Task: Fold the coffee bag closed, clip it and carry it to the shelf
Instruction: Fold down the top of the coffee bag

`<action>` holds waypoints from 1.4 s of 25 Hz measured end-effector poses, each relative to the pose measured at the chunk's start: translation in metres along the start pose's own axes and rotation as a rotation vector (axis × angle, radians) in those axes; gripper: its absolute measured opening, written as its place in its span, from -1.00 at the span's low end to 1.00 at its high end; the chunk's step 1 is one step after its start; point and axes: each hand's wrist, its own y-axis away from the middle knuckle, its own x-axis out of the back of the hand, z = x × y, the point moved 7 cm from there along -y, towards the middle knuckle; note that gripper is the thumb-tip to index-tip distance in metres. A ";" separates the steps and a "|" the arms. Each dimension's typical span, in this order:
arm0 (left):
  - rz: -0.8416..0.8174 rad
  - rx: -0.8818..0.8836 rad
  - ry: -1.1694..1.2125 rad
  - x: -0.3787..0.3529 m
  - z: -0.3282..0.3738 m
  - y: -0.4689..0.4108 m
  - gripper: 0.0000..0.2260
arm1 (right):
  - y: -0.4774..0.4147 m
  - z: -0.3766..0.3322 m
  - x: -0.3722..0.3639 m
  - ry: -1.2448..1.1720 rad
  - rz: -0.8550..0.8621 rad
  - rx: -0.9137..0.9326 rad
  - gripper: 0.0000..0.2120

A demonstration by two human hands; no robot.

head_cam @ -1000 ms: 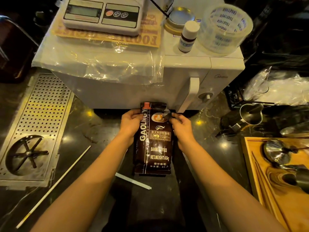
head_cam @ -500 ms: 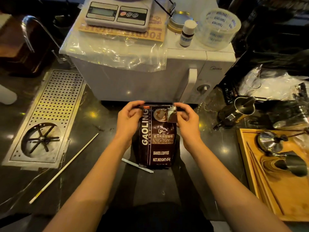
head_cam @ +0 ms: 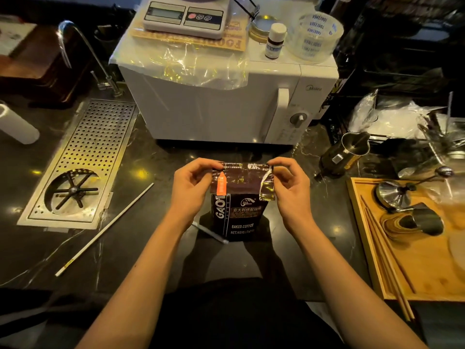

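Forearms reaching in from the near edge over a dark counter [head_cam: 156, 157]. Left hand [head_cam: 190, 187] and right hand [head_cam: 289, 190] each pinched on a top corner of the coffee bag [head_cam: 239, 212], fingers closed on the folded-over flap. Bag upright on the counter between the hands, top strip bent forward over the label. Thin white strip [head_cam: 210, 233] flat on the counter just left of the bag's base, partly hidden behind it. Long white rod [head_cam: 104, 229] lying diagonally further left. Wooden tray [head_cam: 364, 248] to the right, with metal tools and chopsticks. Perforated drain grate [head_cam: 85, 159] to the left. Metal pitcher [head_cam: 347, 152] beyond the right hand. White microwave [head_cam: 214, 107] straight behind the bag, close. On top of it: scale [head_cam: 185, 17], small bottle [head_cam: 275, 41], tape roll [head_cam: 314, 37].
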 end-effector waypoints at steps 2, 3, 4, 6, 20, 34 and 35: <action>0.006 0.001 0.007 0.002 0.000 0.004 -0.66 | 0.003 0.000 0.000 -0.008 -0.001 0.008 -0.78; 0.007 0.002 0.018 0.003 0.000 0.006 -0.66 | 0.004 0.002 0.000 -0.010 0.004 0.007 -0.77; 0.009 0.004 0.028 0.004 -0.001 0.007 -0.65 | 0.004 0.003 0.000 -0.011 0.011 0.005 -0.75; 0.005 -0.001 0.032 0.006 0.001 0.008 -0.64 | 0.004 0.008 0.001 0.003 0.032 0.004 -0.69; 0.008 -0.072 -0.122 -0.016 0.014 0.021 -0.73 | 0.017 -0.004 -0.008 0.049 0.025 0.048 -0.82; 0.048 -0.093 -0.109 -0.021 0.013 0.021 -0.88 | 0.017 -0.012 -0.018 0.252 -0.105 0.161 -0.89; 0.043 -0.097 -0.109 -0.021 0.014 0.021 -0.88 | 0.016 -0.015 -0.019 0.283 -0.113 0.188 -0.90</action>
